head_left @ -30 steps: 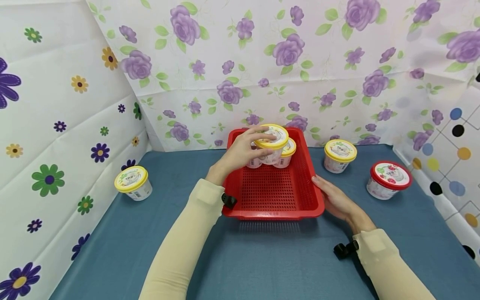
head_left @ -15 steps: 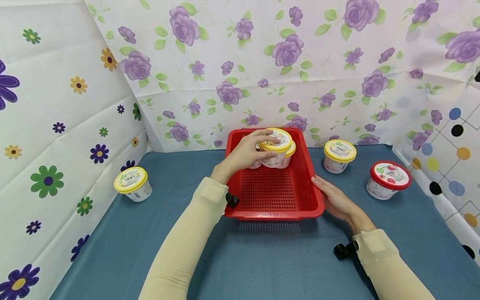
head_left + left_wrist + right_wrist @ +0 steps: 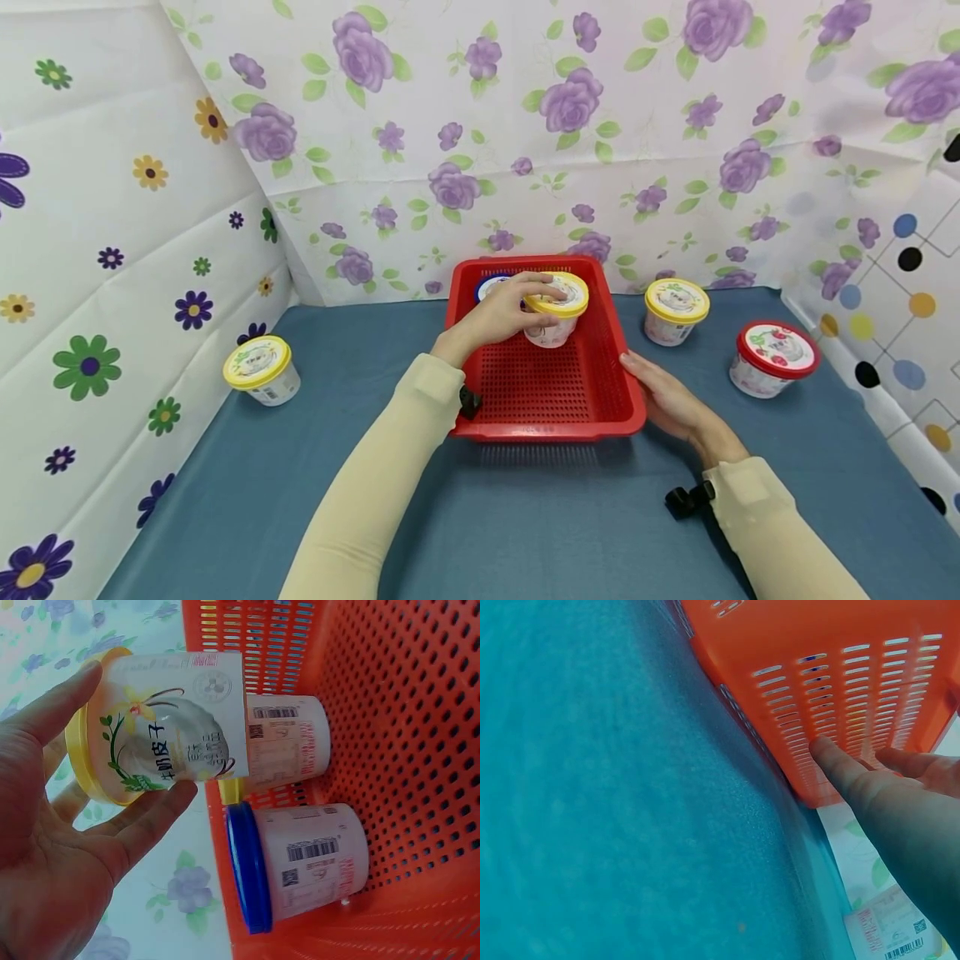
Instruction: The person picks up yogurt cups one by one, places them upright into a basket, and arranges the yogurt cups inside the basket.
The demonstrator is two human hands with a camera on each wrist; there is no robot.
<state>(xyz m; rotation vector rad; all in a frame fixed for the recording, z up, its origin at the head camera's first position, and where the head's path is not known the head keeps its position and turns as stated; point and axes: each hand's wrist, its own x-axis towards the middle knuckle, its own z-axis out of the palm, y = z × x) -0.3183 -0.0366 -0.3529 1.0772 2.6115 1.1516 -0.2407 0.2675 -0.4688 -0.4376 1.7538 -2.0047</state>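
Note:
A paper tub with a yellow lid (image 3: 169,724) is gripped by my left hand (image 3: 491,318), thumb and fingers spread around its lid. It is held upright over the back of the red plastic basket (image 3: 551,429). Inside the basket stand a tub with a blue lid (image 3: 311,862) and another yellow-lidded tub (image 3: 289,742). In the head view, the held tub hides this second yellow-lidded one, and my left hand covers part of the blue lid. At the basket's right side, my right hand (image 3: 671,404) touches the outer wall with nearly straight fingers (image 3: 840,765).
To the right on the blue cloth stand a yellow-lidded tub (image 3: 675,312) and a red-lidded tub (image 3: 772,360). Another yellow-lidded tub (image 3: 262,371) leans in view at the far left. A flowered sheet (image 3: 420,108) rises behind the table.
My left hand has brought the yellow-lidded tub lower and slightly toward me and to the right, uncovering part of the blue lid. My right hand stays at the basket's side.

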